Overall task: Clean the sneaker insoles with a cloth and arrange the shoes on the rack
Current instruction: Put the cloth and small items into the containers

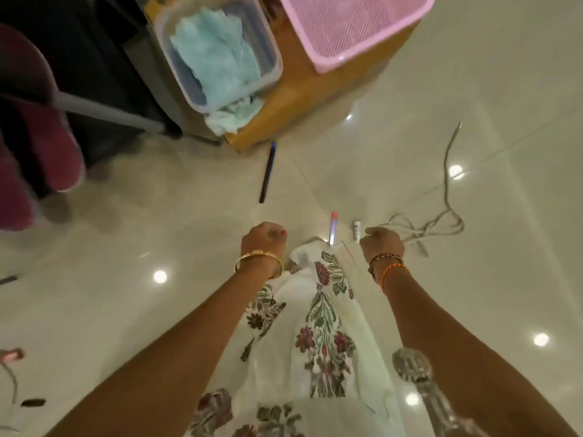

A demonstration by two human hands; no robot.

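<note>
Two hands extend ahead of you over the glossy floor [473, 74], both with fingers curled into fists. Your left hand [263, 239] wears a gold bangle [258, 260] and appears clenched with nothing visible in it. Your right hand [381, 242] wears braided thread bands; whether it grasps the grey lace [441, 222] lying just beyond it, you cannot tell.

The cloth [217, 61] is pale blue-green, crumpled and fluffy. It sits in a clear plastic tub [274, 70] well ahead of your left fist, one corner spilling over the near rim. A pink mesh basket [356, 26] stands beside the tub. Dark red shoes [53, 149] lie far to the left of your left fist, blurred.

Between your fists, on the floor, lie a red-capped pen [332, 228] and a small white tube [357, 230]. Its marking is too small to read.
</note>
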